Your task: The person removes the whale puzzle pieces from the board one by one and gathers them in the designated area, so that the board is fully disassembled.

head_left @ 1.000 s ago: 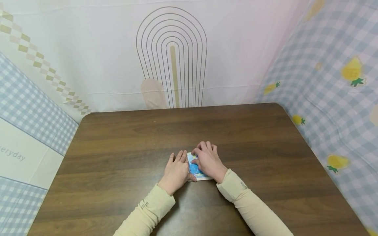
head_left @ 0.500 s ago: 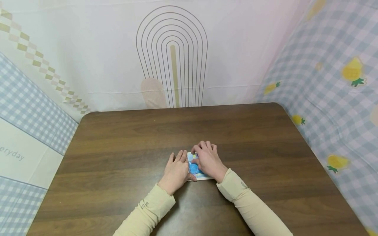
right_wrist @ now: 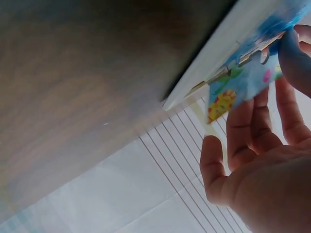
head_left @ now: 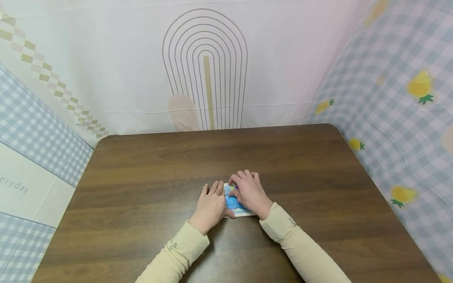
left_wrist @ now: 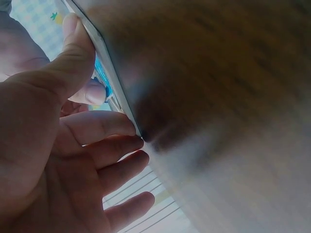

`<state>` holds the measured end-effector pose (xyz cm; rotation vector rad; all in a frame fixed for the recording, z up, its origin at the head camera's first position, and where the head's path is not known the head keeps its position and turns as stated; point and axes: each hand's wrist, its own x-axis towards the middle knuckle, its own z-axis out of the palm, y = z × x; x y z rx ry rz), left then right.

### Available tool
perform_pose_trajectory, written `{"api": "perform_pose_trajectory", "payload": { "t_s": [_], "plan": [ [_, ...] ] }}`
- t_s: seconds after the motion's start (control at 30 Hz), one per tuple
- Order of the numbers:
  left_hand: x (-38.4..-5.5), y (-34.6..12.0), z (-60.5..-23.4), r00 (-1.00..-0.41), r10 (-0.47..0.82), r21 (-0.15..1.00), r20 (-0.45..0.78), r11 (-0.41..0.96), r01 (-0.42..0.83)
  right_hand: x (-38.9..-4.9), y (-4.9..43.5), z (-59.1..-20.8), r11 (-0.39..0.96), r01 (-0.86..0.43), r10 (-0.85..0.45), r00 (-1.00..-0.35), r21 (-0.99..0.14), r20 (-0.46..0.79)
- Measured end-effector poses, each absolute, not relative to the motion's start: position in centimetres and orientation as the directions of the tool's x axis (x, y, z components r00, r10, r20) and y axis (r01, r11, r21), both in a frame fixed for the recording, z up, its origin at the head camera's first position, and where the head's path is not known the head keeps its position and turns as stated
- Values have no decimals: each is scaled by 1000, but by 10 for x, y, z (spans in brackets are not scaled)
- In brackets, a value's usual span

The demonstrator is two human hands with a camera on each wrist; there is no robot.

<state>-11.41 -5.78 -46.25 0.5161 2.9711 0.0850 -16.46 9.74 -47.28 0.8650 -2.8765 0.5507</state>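
A small jigsaw puzzle [head_left: 232, 203] with a blue picture and a pale border lies flat on the table between the hands. My right hand [head_left: 250, 194] is over its right part, largely hiding it. In the right wrist view that hand pinches a puzzle piece [right_wrist: 250, 85] with a yellow, green and pink print, tilted up from the puzzle's tray [right_wrist: 206, 60]. My left hand [head_left: 209, 206] rests at the puzzle's left side with fingers extended. In the left wrist view its thumb [left_wrist: 77, 53] lies along the tray's edge and the index fingertip touches it.
The brown wooden table [head_left: 148, 169] extends around the hands. Behind it hangs a white cloth [head_left: 124, 78] with an arch pattern. Checked cloth [head_left: 382, 110] with pineapple prints borders the right side, and another checked cloth [head_left: 39, 118] borders the left.
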Motion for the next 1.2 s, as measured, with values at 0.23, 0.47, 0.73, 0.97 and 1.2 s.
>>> {"api": "perform_pose_trajectory", "payload": {
  "t_s": [0.23, 0.47, 0.73, 0.97, 1.2],
  "plan": [
    [-114, -57, -462, -934, 335, 68, -127, 942, 329, -165, 98, -474, 785, -527, -504, -849, -326, 161],
    [-114, -58, -463, -932, 339, 62, -127, 940, 334, -166, 97, -474, 777, -498, -507, -857, -386, 86],
    [-113, -58, -463, -932, 344, 56, -110, 939, 340, -168, 96, -471, 771, -453, -498, -867, -448, 21],
    [-114, -57, -462, -931, 349, 60, -106, 937, 344, -169, 96, -469, 761, -468, -513, -858, -450, 24],
    [-113, -57, -462, -932, 344, 67, -112, 939, 339, -169, 95, -469, 750, -517, -546, -836, -412, 55]
  ]
}}
